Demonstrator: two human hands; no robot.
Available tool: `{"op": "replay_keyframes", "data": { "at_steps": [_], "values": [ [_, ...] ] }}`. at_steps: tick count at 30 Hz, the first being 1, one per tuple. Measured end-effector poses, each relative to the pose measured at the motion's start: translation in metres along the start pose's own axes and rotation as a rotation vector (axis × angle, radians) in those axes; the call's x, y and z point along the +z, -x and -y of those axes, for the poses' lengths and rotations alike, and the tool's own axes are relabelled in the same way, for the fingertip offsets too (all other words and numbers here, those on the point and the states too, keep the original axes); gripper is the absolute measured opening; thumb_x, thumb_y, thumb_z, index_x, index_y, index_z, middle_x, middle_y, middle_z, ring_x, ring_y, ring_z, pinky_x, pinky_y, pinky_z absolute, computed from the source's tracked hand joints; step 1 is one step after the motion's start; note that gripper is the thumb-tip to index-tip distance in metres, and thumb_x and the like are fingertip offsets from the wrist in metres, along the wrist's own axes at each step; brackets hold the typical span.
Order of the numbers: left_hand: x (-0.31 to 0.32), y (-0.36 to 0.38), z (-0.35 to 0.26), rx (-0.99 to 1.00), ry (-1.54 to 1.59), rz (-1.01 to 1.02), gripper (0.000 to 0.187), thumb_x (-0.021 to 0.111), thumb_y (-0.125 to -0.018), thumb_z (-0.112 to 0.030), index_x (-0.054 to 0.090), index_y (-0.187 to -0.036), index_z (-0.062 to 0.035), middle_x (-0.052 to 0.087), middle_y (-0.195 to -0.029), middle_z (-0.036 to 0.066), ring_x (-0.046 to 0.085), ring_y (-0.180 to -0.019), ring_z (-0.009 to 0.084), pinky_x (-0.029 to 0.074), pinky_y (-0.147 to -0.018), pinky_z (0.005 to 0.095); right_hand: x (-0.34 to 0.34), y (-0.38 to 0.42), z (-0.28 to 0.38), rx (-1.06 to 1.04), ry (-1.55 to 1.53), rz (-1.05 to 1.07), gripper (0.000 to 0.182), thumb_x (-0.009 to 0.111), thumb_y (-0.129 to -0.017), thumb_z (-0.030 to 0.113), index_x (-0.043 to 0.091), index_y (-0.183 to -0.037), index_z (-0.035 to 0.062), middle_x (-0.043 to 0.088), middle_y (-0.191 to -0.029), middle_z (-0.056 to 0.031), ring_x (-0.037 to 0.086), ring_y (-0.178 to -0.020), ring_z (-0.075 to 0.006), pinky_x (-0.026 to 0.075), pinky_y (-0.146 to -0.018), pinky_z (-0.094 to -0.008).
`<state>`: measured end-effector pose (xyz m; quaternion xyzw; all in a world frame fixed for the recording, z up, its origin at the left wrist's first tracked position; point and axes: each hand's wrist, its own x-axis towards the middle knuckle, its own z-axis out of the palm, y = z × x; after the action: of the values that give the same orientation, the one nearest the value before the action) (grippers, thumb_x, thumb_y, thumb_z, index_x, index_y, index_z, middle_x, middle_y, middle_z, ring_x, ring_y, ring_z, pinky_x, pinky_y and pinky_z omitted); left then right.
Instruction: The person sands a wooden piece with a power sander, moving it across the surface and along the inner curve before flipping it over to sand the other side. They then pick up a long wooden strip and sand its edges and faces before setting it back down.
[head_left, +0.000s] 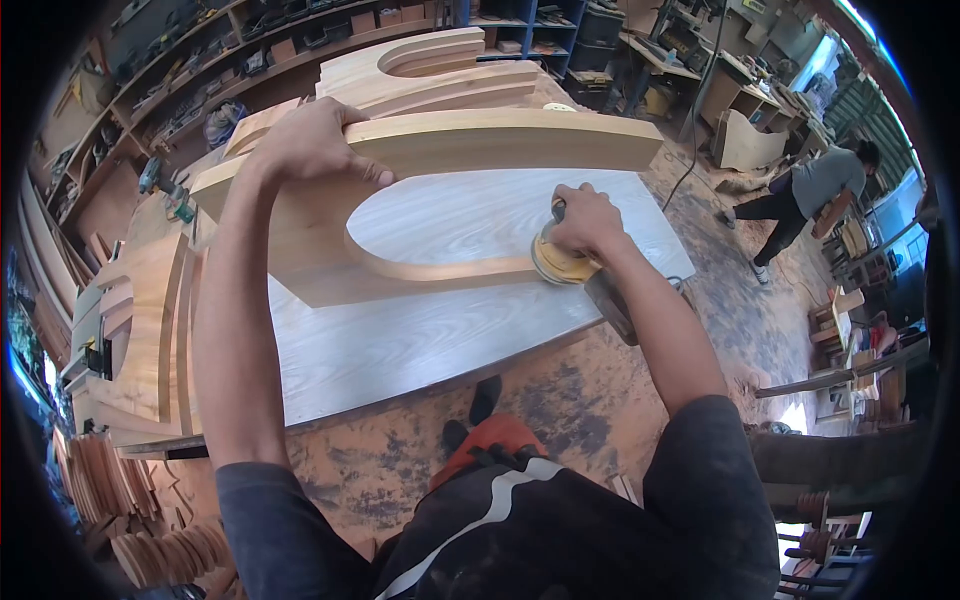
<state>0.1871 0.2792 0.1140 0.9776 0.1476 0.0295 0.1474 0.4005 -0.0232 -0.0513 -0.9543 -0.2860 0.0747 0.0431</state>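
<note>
Top of the sander point(560, 264) largely hidden under the right grip point(588, 222)

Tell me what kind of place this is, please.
Probably a woodworking shop: the right hand grips a yellow round power sander against a pale curved wooden piece, pinkish sawdust covers the floor, and long brown wooden shelves crowded with items line the wall.

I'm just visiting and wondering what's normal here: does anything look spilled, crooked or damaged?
The floor looks messiest: pale dust is spread across it, with dark patches showing through. That seems ordinary around a sander, though. The curved wooden piece under the left hand shows no clear damage, and nothing else stands out.
</note>
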Motion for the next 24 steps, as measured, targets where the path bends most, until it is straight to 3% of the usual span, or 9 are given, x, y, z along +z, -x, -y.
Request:
{"op": "replay_keyframes", "data": {
  "at_steps": [5,9,15,22,24],
  "values": [
    [0.002,-0.002,-0.001,-0.01,-0.002,-0.018,0.072,0.102,-0.062,-0.047,0.084,-0.122,-0.0109,0.084,-0.103,0.013,0.078,-0.096,0.0286,0.059,-0.09,0.0407,0.0,0.002,-0.034,0.067,0.024,-0.024,0.062,0.081,-0.073,0.032,0.069,-0.134,0.0219,0.064,-0.133,-0.0187,0.065,-0.124,-0.0438,0.057,-0.106,-0.0509],
    [0.001,0.0,-0.003,0.01,-0.008,-0.028,0.07,0.102,-0.063,-0.046,0.085,-0.119,-0.0088,0.084,-0.101,0.014,0.078,-0.093,0.0287,0.059,-0.089,0.0409,0.003,0.003,-0.025,0.044,0.002,-0.019,0.062,0.081,-0.074,0.033,0.069,-0.134,0.0223,0.064,-0.134,-0.0182,0.065,-0.125,-0.0443,0.057,-0.107,-0.051],
    [0.002,-0.001,-0.001,0.023,-0.002,-0.016,0.07,0.102,-0.064,-0.048,0.085,-0.119,-0.0093,0.084,-0.101,0.014,0.078,-0.093,0.0284,0.059,-0.088,0.0408,0.013,0.0,0.047,-0.133,0.015,0.001,0.057,0.074,-0.08,0.029,0.068,-0.136,0.0211,0.063,-0.137,-0.0176,0.063,-0.127,-0.0435,0.055,-0.109,-0.0514],
    [0.003,-0.002,0.005,0.023,0.022,-0.008,0.072,0.101,-0.063,-0.052,0.084,-0.122,-0.0134,0.084,-0.102,0.013,0.078,-0.094,0.0286,0.06,-0.088,0.041,0.018,0.0,0.144,-0.296,-0.032,0.084,0.06,0.075,-0.081,0.027,0.067,-0.139,0.0183,0.062,-0.139,-0.0182,0.061,-0.13,-0.0429,0.054,-0.109,-0.051],
    [0.001,-0.004,0.005,0.009,0.021,0.008,0.073,0.101,-0.063,-0.052,0.084,-0.123,-0.0136,0.084,-0.103,0.013,0.078,-0.095,0.0285,0.06,-0.088,0.0408,0.016,0.001,0.167,-0.327,-0.055,0.12,0.057,0.075,-0.083,0.018,0.067,-0.14,0.0176,0.059,-0.144,-0.0179,0.059,-0.133,-0.0429,0.056,-0.107,-0.0505]
  ]
}}
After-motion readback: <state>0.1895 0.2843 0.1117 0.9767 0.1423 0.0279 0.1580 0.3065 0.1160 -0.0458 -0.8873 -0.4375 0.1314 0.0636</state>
